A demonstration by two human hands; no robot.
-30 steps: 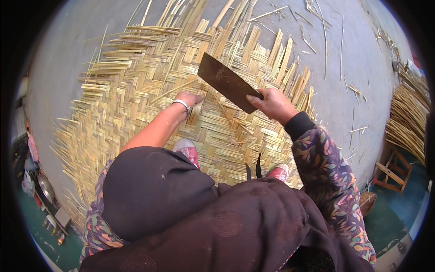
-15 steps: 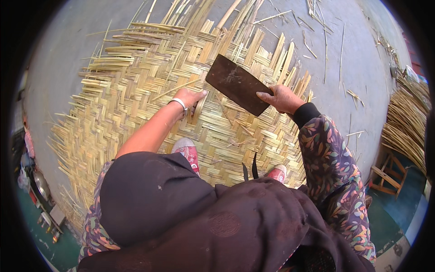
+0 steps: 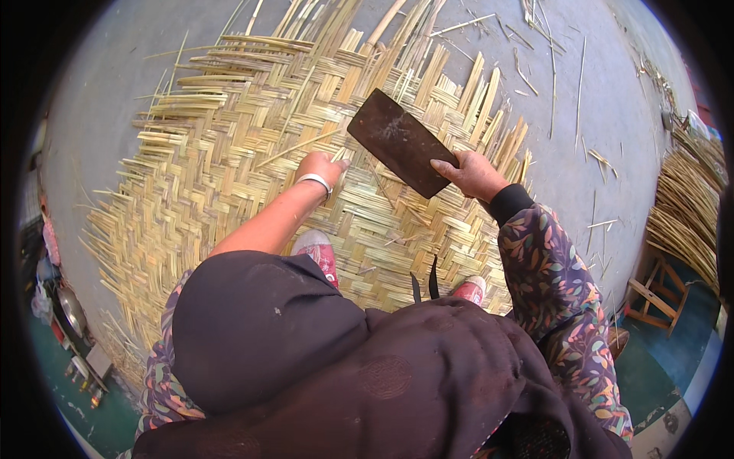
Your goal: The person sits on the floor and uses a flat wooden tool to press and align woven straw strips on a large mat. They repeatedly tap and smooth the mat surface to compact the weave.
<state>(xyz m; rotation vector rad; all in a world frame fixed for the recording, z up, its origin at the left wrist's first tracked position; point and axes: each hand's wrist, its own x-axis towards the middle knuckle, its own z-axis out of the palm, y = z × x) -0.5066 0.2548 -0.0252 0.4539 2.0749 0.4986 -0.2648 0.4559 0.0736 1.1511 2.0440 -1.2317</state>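
Beneath both hands spreads a large mat (image 3: pixel 222 161) of split reed strips, woven in a zigzag pattern, with loose strip ends along its far and left edges. My right hand (image 3: pixel 475 177) grips a flat, dark brown rectangular plate (image 3: pixel 399 144) by its near right corner, thumb on top. The plate is tilted above the mat, its far end toward the middle. My left hand (image 3: pixel 317 166), with a white band at the wrist, is closed low over the weave. Its thumb and forefinger pinch a pale strip, mostly hidden by the fingers. Another loose strip (image 3: pixel 298 147) lies just beyond that hand.
My two red shoes (image 3: pixel 325 256) stand on the mat's near part. Scattered reed bits (image 3: pixel 550 69) lie on the grey floor at the far right. A bundle of reeds (image 3: pixel 684 203) rests by a small wooden stool (image 3: pixel 657 294) on the right. Household items (image 3: pixel 73 314) stand at the left edge.
The left hand has turned slightly, its back now more upward, staying at the same spot. The right hand and plate have shifted very slightly toward me and left.
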